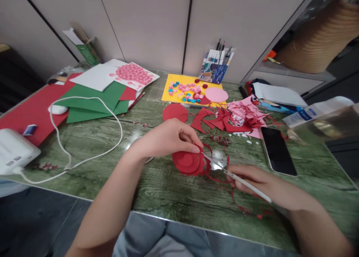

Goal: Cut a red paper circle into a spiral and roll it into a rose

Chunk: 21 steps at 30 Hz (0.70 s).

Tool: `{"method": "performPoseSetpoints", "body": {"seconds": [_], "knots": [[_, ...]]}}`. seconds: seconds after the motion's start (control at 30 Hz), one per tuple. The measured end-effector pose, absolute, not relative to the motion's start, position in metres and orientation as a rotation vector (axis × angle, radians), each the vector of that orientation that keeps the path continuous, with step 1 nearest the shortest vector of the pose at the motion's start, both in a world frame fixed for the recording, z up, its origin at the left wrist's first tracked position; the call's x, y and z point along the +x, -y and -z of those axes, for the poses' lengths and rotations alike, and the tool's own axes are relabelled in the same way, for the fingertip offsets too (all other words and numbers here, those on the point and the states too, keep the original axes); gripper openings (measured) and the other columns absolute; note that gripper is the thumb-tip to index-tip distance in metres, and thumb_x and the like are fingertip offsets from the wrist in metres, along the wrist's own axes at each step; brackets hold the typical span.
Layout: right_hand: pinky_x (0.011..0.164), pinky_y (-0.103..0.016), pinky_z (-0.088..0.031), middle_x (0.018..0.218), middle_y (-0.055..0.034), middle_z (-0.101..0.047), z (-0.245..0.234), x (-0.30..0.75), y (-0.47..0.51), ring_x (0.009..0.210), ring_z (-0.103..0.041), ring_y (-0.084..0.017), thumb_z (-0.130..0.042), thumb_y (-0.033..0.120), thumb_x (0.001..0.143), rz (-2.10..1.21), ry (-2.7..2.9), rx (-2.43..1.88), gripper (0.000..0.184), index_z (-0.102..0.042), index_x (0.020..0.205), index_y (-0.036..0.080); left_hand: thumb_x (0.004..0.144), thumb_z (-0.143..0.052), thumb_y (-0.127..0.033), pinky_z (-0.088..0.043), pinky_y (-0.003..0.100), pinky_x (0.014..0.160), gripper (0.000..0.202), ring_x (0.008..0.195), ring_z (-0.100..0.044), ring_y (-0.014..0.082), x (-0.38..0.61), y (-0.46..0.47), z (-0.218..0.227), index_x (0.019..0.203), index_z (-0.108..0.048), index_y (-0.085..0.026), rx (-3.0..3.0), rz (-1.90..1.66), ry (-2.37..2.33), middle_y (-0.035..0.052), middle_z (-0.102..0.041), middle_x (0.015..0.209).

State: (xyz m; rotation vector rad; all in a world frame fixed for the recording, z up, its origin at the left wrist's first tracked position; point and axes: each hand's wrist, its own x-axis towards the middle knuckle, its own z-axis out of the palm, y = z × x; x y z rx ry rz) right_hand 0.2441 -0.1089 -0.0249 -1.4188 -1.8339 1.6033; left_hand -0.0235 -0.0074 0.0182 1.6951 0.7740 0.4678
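My left hand (175, 137) is closed, pinching the upper edge of a stack of red paper circles (185, 162) of different sizes, the larger ones wavy-edged. My right hand (255, 182) grips scissors (246, 185) with a white handle, seen nearly edge-on. Their thin silvery blades reach the paper's edge right beside my left fingertips. Thin red paper strips (235, 203) curl around the stack and trail below my right hand. Past my left hand lies a plain red paper circle (175, 113).
Red and pink paper scraps (241, 115) lie beyond my hands, near a phone (277, 150). A yellow sheet (168, 89) holds small colored balls. Green sheets (92, 104), a looping white cable (84, 160) and a white charger (17, 150) are on the left. A pen pack (215, 66) leans against the wall.
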Motion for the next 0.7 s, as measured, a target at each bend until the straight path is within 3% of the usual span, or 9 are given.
{"method": "performPoseSetpoints", "body": {"seconds": [0.23,0.47,0.7], "knots": [[0.051,-0.026,-0.039,0.064,-0.0016,-0.057,0.0226,0.2432,0.1094,0.063,-0.051,-0.018,-0.061,0.031,0.08,-1.711,1.843,-1.383,0.009,-0.067,0.078,0.025,0.065,-0.069,-0.019,-0.045,0.02,0.048,0.011,0.057,-0.064,0.0151,-0.0266,0.0058,-0.0155,0.072,-0.074,-0.025,1.808,-0.384,-0.661,0.0023,-0.071,0.065],[0.054,-0.025,-0.039,0.073,-0.0026,-0.059,0.0203,0.2405,0.1086,0.071,-0.051,-0.018,-0.061,0.032,0.08,-1.713,1.88,-1.428,0.011,-0.067,0.083,0.024,0.067,-0.068,-0.02,-0.041,0.02,0.044,0.01,0.055,-0.064,0.0151,-0.0273,0.0063,-0.0129,0.073,-0.074,-0.024,1.868,-0.318,-0.669,0.0024,-0.071,0.065],[0.056,-0.026,-0.038,0.071,-0.0023,-0.059,0.0215,0.2408,0.1076,0.067,-0.05,-0.017,-0.059,0.036,0.082,-1.696,1.92,-1.414,0.015,-0.066,0.081,0.023,0.07,-0.066,-0.023,-0.041,0.02,0.048,0.01,0.06,-0.064,0.0153,-0.0265,0.0056,-0.0119,0.076,-0.074,-0.023,1.897,-0.264,-0.661,0.0031,-0.072,0.069]]}}
